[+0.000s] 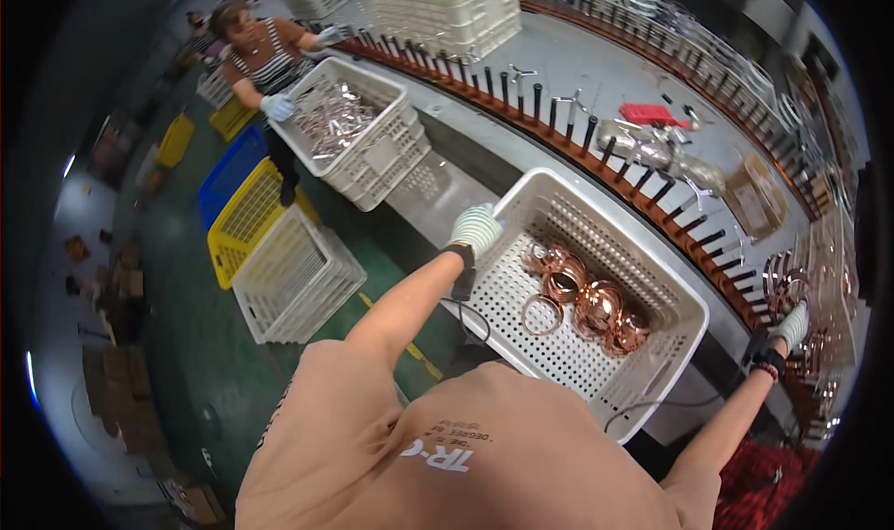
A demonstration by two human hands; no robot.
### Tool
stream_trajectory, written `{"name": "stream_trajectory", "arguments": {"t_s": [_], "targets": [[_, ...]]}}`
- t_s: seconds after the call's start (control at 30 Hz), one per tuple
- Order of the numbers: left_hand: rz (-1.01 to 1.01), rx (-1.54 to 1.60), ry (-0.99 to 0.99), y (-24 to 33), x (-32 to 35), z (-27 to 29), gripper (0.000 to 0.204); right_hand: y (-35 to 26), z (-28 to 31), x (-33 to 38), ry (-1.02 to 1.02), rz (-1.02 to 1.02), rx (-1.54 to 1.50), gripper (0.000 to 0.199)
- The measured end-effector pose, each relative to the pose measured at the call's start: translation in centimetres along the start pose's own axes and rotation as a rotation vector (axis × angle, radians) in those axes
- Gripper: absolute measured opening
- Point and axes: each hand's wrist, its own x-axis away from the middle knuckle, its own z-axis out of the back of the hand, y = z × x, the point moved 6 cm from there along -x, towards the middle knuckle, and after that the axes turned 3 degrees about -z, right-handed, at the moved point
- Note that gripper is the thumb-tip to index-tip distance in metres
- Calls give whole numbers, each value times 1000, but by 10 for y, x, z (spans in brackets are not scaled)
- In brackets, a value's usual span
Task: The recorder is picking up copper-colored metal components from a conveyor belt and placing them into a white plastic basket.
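Observation:
My left hand, in a striped light glove, grips the left rim of a large white perforated crate. Inside the crate lie several bunches of shiny copper-coloured metal rings, with one ring apart from the stack. My right hand, gloved the same way, is stretched far out to the right. Its fingers appear closed on a bunch of copper-coloured rings; the fingertips are partly hidden among them.
A curved rail with black pegs runs behind the crate. At the far left, a co-worker touches stacked crates filled with metal parts. Yellow and white crates stand on the green floor. A cardboard box sits beyond the rail.

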Motion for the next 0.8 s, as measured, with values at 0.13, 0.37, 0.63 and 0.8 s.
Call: {"name": "stream_trajectory", "arguments": {"t_s": [0.13,0.37,0.63,0.8], "targets": [[-74,-41,4,20,-12,-9,40,-3,-15,-28,-509,-48,-220,55],[-86,-45,-31,17,-8,-4,40,-84,-70,122,-863,-231,-94,42],[-128,107,-7,-16,-34,-24,38,-148,20,159,114,1026,-171,30],[-101,202,-3,-9,-25,-26,36,-55,120,60,449,202,-680,29]]}}
